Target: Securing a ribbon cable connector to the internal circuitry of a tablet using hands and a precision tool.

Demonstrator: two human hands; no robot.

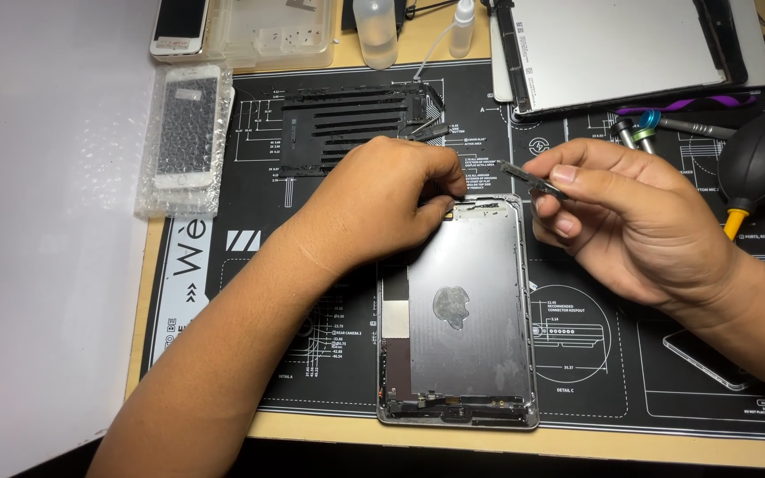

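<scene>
The left hand (382, 208) is pinching, fingers together, at the top edge of the tablet shell (467, 310). The right hand (630, 221) is clamping tweezers (531, 180), pointing left toward that edge, just beside it.

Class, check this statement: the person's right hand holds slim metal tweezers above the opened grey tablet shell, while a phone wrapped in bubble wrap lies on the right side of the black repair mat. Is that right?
Not quite. The head view shows the bubble-wrapped phone at the left edge of the black repair mat, not the right. The right hand does hold slim metal tweezers above the opened grey tablet shell.
</scene>
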